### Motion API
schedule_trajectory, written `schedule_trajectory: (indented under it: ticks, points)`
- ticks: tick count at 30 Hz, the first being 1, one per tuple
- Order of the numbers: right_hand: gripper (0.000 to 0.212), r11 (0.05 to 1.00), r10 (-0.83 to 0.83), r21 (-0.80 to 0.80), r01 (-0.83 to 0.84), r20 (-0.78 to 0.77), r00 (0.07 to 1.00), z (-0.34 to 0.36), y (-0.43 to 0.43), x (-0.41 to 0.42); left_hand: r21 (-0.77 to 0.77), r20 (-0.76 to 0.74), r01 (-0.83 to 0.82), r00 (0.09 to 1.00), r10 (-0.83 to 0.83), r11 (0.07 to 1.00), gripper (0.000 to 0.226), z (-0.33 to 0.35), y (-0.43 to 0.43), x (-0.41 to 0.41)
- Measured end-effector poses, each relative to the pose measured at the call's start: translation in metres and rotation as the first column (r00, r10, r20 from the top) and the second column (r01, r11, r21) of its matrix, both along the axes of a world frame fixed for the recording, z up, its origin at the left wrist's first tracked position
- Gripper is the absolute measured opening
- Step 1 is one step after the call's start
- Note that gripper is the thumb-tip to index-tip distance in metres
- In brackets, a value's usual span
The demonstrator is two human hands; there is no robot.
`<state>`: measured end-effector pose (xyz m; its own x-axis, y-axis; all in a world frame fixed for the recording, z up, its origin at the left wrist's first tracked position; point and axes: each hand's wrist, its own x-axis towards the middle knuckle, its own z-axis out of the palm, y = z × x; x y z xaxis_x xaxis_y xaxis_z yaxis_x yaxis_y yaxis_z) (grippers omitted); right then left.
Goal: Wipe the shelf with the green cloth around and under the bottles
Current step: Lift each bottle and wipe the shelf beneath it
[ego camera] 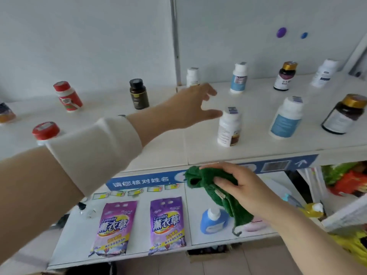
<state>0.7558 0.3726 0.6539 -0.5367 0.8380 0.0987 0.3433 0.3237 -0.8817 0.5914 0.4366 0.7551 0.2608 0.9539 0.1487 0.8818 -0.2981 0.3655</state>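
Note:
The white upper shelf (162, 139) carries several bottles. My left hand (190, 106) hovers over its middle with fingers spread, holding nothing, the thumb just left of a white bottle (229, 129) with a dark lower label. Behind the fingers stands a small white bottle (192, 76). My right hand (244, 187) grips the bunched green cloth (216, 193) in front of the shelf's front edge, below the shelf surface. To the right stand a white and blue bottle (286, 118) and a dark gold-capped bottle (343, 114).
Left on the shelf are red-capped bottles (67, 96) (46, 130) and a dark brown bottle (139, 94). At the back stand a blue-label bottle (239, 78) and a gold-capped bottle (285, 76). The lower shelf holds two purple detergent bags (115, 227) and a blue bottle (213, 219).

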Motion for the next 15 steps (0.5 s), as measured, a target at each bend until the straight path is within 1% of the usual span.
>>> schedule_trajectory:
  ticks: [2, 3, 5, 8, 10, 12, 14, 15]
  points:
    - [0.032, 0.983, -0.160, -0.112, 0.145, -0.140, 0.977, 0.001, -0.004, 0.023, -0.036, 0.022, -0.001, 1.000, 0.002, 0.999, 0.062, -0.010, 0.002, 0.017]
    - [0.030, 0.960, -0.240, -0.195, 0.199, -0.218, 0.946, 0.002, -0.005, 0.033, -0.047, 0.037, -0.002, 0.999, 0.004, 0.999, 0.063, -0.013, 0.004, 0.025]
    - [0.027, 0.900, -0.391, -0.335, 0.280, -0.330, 0.859, 0.005, -0.004, 0.049, -0.065, 0.063, -0.006, 0.998, 0.011, 0.998, 0.064, -0.020, 0.009, 0.037]
    - [0.022, 0.834, -0.525, -0.426, 0.350, -0.421, 0.739, 0.014, 0.006, 0.065, -0.089, 0.109, -0.014, 0.994, 0.024, 0.996, 0.056, -0.027, 0.019, 0.049]
    - [0.021, 0.823, -0.555, -0.426, 0.376, -0.456, 0.696, 0.022, 0.015, 0.068, -0.092, 0.142, -0.035, 0.989, 0.048, 0.995, 0.049, -0.027, 0.025, 0.049]
    - [0.021, 0.831, -0.553, -0.382, 0.405, -0.485, 0.677, 0.033, 0.027, 0.064, -0.067, 0.142, -0.064, 0.987, 0.073, 0.996, 0.047, -0.021, 0.031, 0.042]
    - [0.022, 0.831, -0.557, -0.294, 0.473, -0.466, 0.688, 0.041, 0.044, 0.054, -0.037, 0.157, -0.095, 0.983, 0.100, 0.995, 0.046, -0.007, 0.034, 0.029]
    - [0.021, 0.822, -0.567, -0.224, 0.524, -0.419, 0.710, 0.042, 0.054, 0.048, -0.022, 0.158, -0.110, 0.981, 0.112, 0.994, 0.045, 0.002, 0.035, 0.021]
